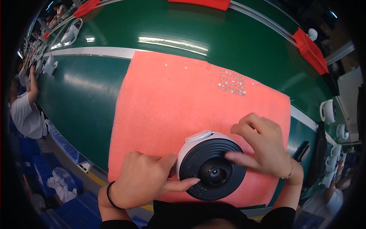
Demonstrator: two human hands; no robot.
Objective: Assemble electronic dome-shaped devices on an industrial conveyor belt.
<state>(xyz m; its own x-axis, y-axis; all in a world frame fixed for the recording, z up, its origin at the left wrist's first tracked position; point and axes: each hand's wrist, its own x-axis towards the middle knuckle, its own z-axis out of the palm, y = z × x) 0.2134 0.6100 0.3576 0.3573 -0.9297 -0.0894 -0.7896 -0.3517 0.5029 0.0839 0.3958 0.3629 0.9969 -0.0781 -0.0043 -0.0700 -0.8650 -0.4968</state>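
Observation:
A round camera [194,162] with a white housing, a black ringed face and a lens in the middle lies face up on a pink cloth [152,103]. My left hand [143,177] grips its left side, the thumb lying on the black face and the fingers curled by the housing. Over the camera's right side is my right hand [263,147], its thumb stretched across the black face and its curled fingers apart from the thumb. Whether that thumb presses on the face I cannot tell. Small metal screws or washers [231,82] sit in rows toward the cloth's far edge.
Beyond the cloth runs a green conveyor belt [251,38] along a metal rail. Red bins [310,51] stand along its far side. White devices [328,110] are at right and far left [71,32]. Other people [28,110] sit at left and lower right.

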